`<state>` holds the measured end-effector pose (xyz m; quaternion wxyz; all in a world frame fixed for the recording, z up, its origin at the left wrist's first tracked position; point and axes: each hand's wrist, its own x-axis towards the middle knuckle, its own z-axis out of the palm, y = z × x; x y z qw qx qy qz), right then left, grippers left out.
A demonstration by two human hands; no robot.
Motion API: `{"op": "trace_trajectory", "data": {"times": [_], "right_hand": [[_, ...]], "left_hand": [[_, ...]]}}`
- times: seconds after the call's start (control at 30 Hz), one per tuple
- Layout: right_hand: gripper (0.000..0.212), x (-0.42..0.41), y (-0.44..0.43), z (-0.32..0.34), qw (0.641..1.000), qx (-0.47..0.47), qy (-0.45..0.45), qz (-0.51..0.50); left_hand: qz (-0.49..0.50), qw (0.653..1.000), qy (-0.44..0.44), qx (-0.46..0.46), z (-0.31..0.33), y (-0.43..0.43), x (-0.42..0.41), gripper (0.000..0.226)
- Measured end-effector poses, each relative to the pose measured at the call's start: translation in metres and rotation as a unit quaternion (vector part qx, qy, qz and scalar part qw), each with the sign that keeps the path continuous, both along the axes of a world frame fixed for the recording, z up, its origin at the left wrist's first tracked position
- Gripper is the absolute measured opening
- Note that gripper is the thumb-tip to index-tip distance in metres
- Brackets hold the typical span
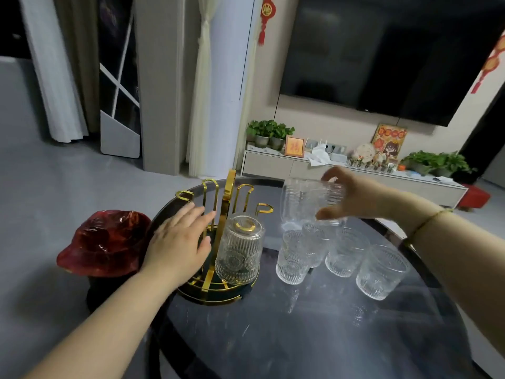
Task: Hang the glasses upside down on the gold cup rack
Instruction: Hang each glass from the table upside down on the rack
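Dark round table (300, 337) bears everything. My right hand (358, 195) grips a ribbed glass (308, 203), tilted, right of the gold cup rack (218, 269): fragile, slick; hold its sides. My left hand (177, 242), fingers loosely extended, steadies the rack.

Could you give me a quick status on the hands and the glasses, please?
Left hand open, resting on gold rack. Right hand holding a glass in the air. One hung glass on rack; four upright on table. Free hooks unobstructed.
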<state>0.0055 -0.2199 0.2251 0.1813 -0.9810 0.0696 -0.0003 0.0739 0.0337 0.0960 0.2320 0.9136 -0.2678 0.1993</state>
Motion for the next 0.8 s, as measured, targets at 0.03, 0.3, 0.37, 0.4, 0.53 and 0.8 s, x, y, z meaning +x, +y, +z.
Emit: {"op": "trace_trajectory", "data": {"times": [0.03,0.3,0.37,0.4,0.53,0.8], "right_hand": [[0.07,0.008,0.005,0.003,0.999,-0.03,0.009,0.004],[0.072,0.05,0.028,0.005,0.988,-0.135,0.058,0.038],[0.073,0.055,0.032,0.003,0.987,-0.144,0.054,0.049],[0.074,0.057,0.035,0.002,0.986,-0.147,0.054,0.054],[0.077,0.067,0.043,-0.002,0.981,-0.172,0.062,0.07],[0.077,0.082,0.063,-0.012,0.965,-0.219,0.102,0.101]], "left_hand": [[0.002,1.0,-0.001,-0.001,0.001,0.0,0.0,0.044],[-0.025,0.998,-0.048,-0.014,-0.006,0.004,0.008,0.046],[-0.028,0.997,-0.072,0.001,-0.008,0.004,0.012,0.04],[-0.026,0.996,-0.084,0.012,-0.009,0.005,0.014,0.04],[-0.025,0.994,-0.107,0.014,-0.011,0.005,0.016,0.045],[-0.037,0.994,-0.098,-0.006,-0.011,0.006,0.017,0.061]]}}
